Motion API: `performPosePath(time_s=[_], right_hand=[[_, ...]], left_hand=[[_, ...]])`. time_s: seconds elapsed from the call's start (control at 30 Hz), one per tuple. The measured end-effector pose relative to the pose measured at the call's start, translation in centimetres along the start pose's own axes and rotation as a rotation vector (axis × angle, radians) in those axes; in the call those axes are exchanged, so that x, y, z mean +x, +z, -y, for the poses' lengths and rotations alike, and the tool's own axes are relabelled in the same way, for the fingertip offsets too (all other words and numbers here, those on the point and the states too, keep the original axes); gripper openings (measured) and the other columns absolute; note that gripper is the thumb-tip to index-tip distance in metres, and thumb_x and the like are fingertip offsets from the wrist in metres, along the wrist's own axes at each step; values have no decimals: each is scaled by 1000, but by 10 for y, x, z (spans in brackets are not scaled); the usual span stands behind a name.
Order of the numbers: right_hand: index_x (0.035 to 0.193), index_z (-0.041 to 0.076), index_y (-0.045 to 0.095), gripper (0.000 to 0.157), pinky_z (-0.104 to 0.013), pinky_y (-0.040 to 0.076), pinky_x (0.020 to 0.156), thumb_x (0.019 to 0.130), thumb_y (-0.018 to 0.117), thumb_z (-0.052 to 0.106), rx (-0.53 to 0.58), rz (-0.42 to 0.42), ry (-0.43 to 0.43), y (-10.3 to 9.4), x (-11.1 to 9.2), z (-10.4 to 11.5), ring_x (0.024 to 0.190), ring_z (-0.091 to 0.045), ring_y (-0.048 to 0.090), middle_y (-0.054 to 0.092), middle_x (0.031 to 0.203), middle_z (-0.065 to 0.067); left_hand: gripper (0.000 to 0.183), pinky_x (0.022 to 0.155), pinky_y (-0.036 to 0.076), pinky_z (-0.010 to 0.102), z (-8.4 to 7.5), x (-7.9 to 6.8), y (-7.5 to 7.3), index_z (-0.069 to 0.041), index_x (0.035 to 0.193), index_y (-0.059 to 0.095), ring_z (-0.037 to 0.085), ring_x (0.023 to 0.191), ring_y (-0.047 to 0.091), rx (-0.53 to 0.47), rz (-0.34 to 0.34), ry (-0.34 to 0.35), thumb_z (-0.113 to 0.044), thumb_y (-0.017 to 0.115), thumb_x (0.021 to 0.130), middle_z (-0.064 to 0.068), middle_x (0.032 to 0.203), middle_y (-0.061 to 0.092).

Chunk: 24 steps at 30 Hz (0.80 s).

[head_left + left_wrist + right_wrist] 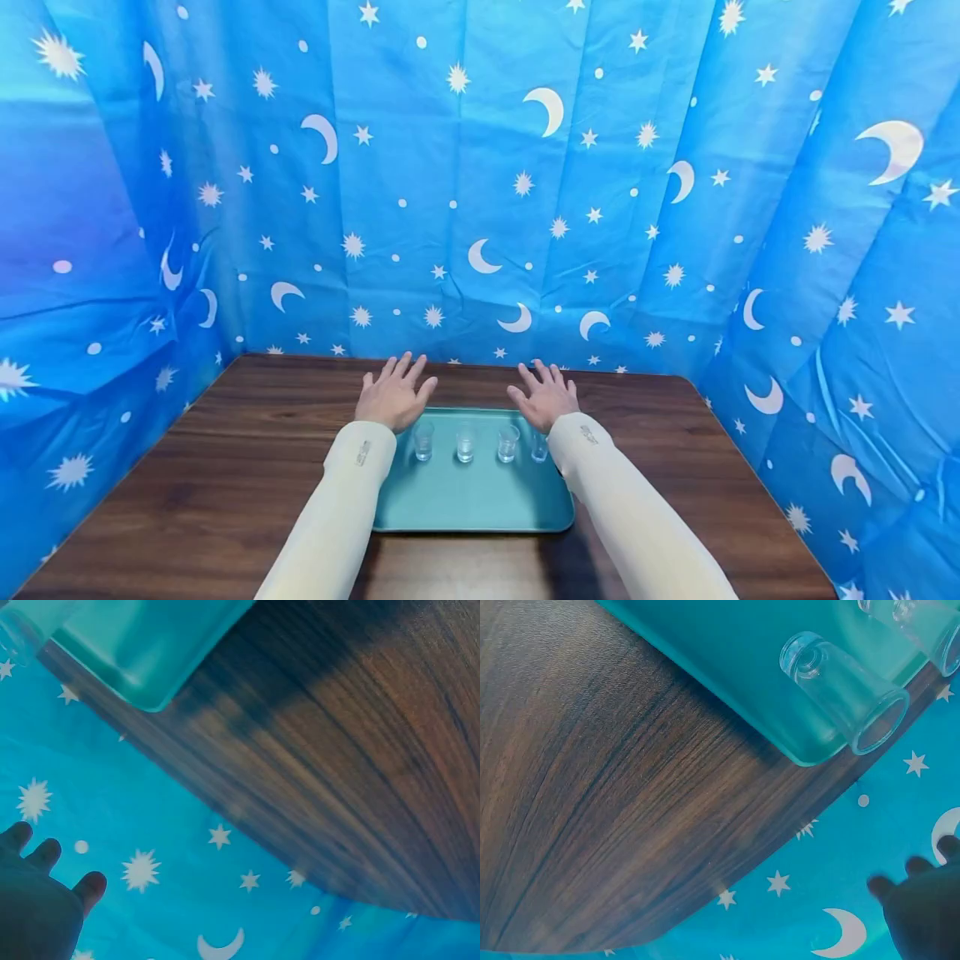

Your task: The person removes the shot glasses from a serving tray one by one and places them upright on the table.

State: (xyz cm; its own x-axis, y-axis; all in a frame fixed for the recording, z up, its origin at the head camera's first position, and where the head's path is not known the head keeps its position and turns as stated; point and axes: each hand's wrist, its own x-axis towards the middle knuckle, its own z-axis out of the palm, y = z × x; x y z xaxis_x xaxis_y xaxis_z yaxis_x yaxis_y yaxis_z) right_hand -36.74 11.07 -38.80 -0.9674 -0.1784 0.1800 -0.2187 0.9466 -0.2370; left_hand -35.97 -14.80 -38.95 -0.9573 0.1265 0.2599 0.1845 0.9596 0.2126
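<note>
Fabric, blue with a white night-sky print, bounds the work area at the rear and on both sides. Below it we find the tabletop, dark with wood grain. On the tabletop we locate the green tray, rectangular with rounded corners and partly hidden by the arms. Two cream sleeves enter from the lower edge of the head view: the left sleeve runs along the tray's left side, the right sleeve along its right side. Beyond them extend the left hand and the right hand, backs upward. We observe the fingers of both hands straight and spread. In the head view, each hand appears at one far corner of the tray. We count four clear glasses, upright in a row across the far half of the tray; the right hand and sleeve partly cover the rightmost. On each sleeve we note dark lettering, too small to read
</note>
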Motion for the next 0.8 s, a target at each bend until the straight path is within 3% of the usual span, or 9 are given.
performPosePath(time_s=[0.27,0.53,0.8], right_hand=[[134,17,34,58,-46,20,97,87,34,52,168,84,18,5,1,-15,124,-27,23,30,136,-8],[126,18,46,52,-44,28,93,84,46,48,222,86,-19,12,-8,-32,118,-25,34,42,127,-5],[118,16,53,47,-40,38,83,79,56,43,241,42,-73,16,-21,-46,104,-19,47,51,114,-1]], left_hand=[[69,88,5,63,24,-3,13,-6,134,31,39,122,16,-24,-21,-131,-56,17,87,21,133,26],[63,89,14,59,54,-14,22,2,132,26,42,119,19,-109,190,-137,-45,19,92,24,130,28],[55,83,31,53,68,-23,34,5,129,31,41,109,36,-167,257,-122,-37,28,93,25,120,41]])
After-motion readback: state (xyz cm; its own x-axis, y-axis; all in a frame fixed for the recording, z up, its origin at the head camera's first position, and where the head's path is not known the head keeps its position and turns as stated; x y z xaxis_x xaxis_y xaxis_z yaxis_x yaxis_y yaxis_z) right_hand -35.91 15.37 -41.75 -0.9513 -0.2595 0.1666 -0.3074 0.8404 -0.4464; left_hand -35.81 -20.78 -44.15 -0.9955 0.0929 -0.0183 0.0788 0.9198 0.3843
